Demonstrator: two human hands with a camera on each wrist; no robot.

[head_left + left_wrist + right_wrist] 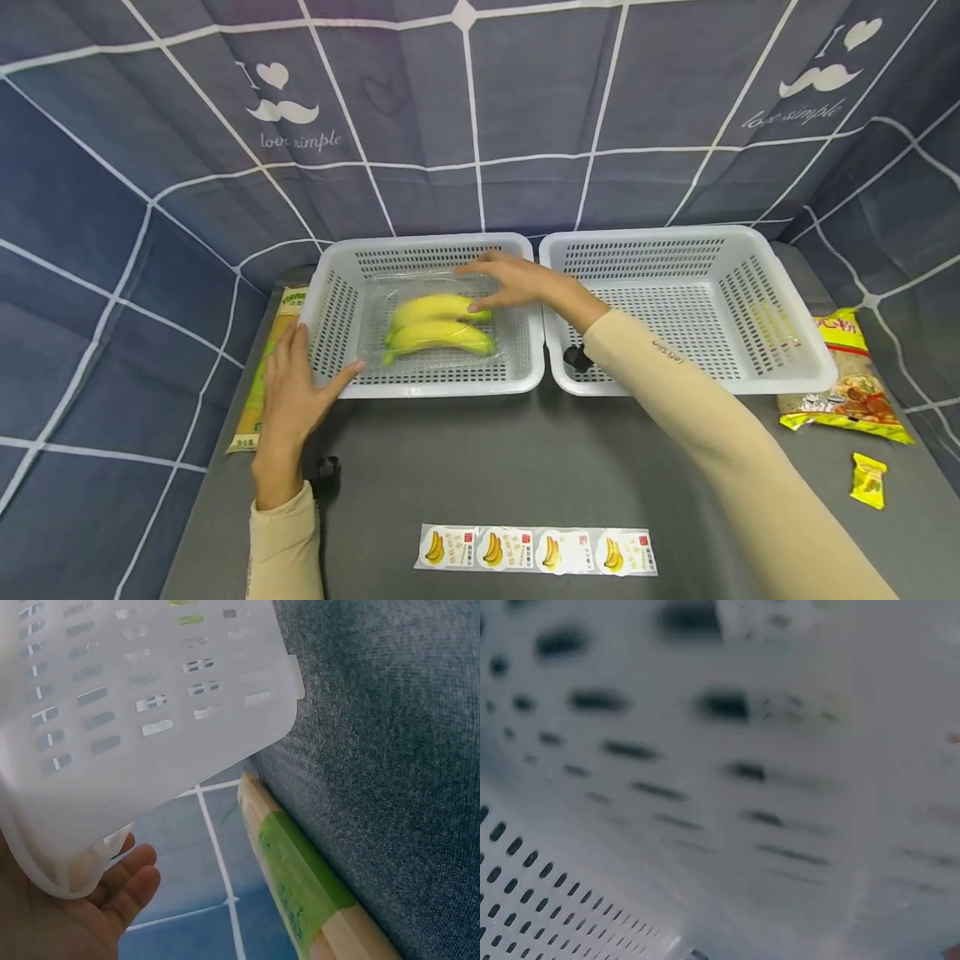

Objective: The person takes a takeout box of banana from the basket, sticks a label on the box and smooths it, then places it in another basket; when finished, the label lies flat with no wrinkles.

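Two yellow bananas (pixel 441 336) lie in a clear plastic tray (pixel 372 329) that looks film-wrapped, inside the left white basket (pixel 442 389). My right hand (pixel 513 279) reaches over that tray's right side, fingers and thumb spread apart. Its thumb tip is at the upper banana; contact is unclear. At the basket's front left corner rests my left hand (pixel 292 387), thumb by the front rim and fingers along the outer left side. The left wrist view shows that hand's fingers (pixel 135 889) beyond the basket's rim. Perforated basket wall (pixel 667 840) fills the right wrist view.
Right of it stands a second white basket (pixel 705 308). A yellow-green packet (pixel 251 408) lies at the left; a food bag (pixel 855 383) and small yellow packet (pixel 868 481) lie at the right. A strip of banana stickers (pixel 536 550) is in front.
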